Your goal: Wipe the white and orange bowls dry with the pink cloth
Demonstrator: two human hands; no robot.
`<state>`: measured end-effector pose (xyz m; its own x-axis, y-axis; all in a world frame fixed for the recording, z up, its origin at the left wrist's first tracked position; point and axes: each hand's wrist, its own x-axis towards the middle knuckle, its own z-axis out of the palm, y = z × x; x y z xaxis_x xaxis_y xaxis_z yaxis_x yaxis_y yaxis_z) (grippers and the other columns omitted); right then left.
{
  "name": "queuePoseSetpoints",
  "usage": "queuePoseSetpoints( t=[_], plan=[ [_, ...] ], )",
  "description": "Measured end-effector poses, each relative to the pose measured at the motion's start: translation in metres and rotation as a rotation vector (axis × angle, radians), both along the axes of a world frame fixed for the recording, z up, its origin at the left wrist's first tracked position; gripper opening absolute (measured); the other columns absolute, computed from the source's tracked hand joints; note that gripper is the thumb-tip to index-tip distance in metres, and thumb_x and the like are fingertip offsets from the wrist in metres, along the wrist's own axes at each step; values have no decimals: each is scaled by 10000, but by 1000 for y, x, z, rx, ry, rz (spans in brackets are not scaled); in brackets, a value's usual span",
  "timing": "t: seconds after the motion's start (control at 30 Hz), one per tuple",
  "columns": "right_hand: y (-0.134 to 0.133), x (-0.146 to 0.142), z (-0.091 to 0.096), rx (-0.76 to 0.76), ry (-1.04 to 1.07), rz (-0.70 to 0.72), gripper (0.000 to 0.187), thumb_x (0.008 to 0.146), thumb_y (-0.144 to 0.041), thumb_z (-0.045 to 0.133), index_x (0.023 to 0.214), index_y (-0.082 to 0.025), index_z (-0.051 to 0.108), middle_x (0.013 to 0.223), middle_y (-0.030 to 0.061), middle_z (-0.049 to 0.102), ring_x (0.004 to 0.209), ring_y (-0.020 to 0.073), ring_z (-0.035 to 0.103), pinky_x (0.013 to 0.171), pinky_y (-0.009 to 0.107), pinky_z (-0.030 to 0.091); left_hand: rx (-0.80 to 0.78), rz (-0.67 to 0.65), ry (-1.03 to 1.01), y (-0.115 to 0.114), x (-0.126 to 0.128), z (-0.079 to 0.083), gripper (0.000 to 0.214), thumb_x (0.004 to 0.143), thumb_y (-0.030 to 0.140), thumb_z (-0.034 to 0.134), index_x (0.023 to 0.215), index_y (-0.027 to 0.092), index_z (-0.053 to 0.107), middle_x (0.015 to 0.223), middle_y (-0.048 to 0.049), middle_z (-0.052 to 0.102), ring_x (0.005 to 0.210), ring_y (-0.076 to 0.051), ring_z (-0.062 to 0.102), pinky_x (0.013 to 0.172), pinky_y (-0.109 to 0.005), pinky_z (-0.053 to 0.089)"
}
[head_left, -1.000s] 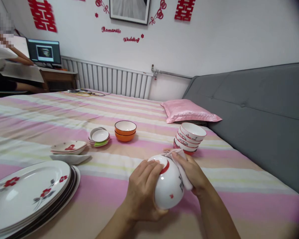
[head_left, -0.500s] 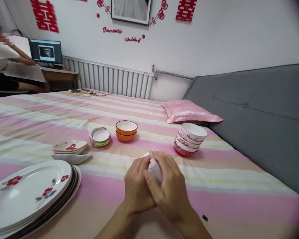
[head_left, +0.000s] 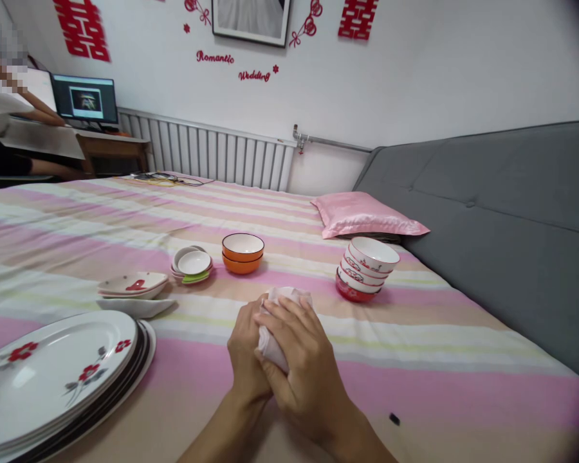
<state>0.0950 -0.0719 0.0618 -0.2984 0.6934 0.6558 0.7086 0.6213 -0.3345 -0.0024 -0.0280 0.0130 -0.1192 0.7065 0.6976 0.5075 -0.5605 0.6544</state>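
My right hand [head_left: 305, 360] is closed over a thin, crumpled white tissue [head_left: 274, 347], its fingers pressed across the front. Behind and beside it, my left hand [head_left: 246, 347] is curled against the same bundle. Whatever lies inside the tissue or in the left palm is hidden by the fingers. Both hands are together above the striped bedsheet [head_left: 439, 392]. Beyond them sit two nested orange bowls [head_left: 242, 265]. A leaning stack of white and red bowls [head_left: 367, 270] stands to the right.
Floral plates [head_left: 53, 379] are piled at the near left, with boat-shaped dishes [head_left: 132, 286] and small white dishes [head_left: 193, 262] beyond. A small black object [head_left: 394, 419] lies near right. A pink pillow [head_left: 367, 215] rests by the grey headboard [head_left: 511, 212]. A person [head_left: 9, 122] sits far left.
Both hands have shifted slightly left. The right fingers now lie across the tissue, and more of it shows above them. The white edge and red spot glimpsed between the hands are now covered.
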Motion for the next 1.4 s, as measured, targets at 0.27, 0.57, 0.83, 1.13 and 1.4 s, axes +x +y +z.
queuePoseSetpoints(
  t=[0.27,0.57,0.83,1.13,1.4],
  plan=[
    [7,21,2,-130,226,-34,352,870,-251,501,1218,-235,550,1287,31,580,1270,220,423,1128,467,245,236,-82,239,-6,4,9,555,597,194,592,1139,147,485,991,-112,605,886,-257,569,744,-383,494],
    [20,51,4,-547,844,52,368,842,-439,573,1109,-192,631,1155,77,653,1084,252,587,948,387,436,351,-254,354,-8,3,12,734,554,323,619,1236,139,418,1105,-166,600,984,-325,576,872,-466,461],
    [40,77,-8,-1025,1275,146,360,751,-416,670,997,-154,647,802,38,713,768,203,667,689,284,497,423,-372,538,-11,3,14,739,598,372,620,1255,103,417,1110,-195,636,1053,-341,593,954,-511,423],
    [46,81,-15,-1200,1381,208,337,747,-472,648,829,-146,647,647,34,691,627,203,667,572,286,508,489,-411,619,-14,1,23,630,695,331,586,1259,88,447,1131,-185,651,1098,-307,591,1024,-498,384],
    [48,82,-18,-1195,1392,207,325,734,-455,669,755,-135,614,619,39,677,609,196,663,577,283,521,483,-419,649,-13,2,20,590,711,220,574,1275,89,460,1194,-175,622,1179,-294,536,1080,-505,330]
  ],
)
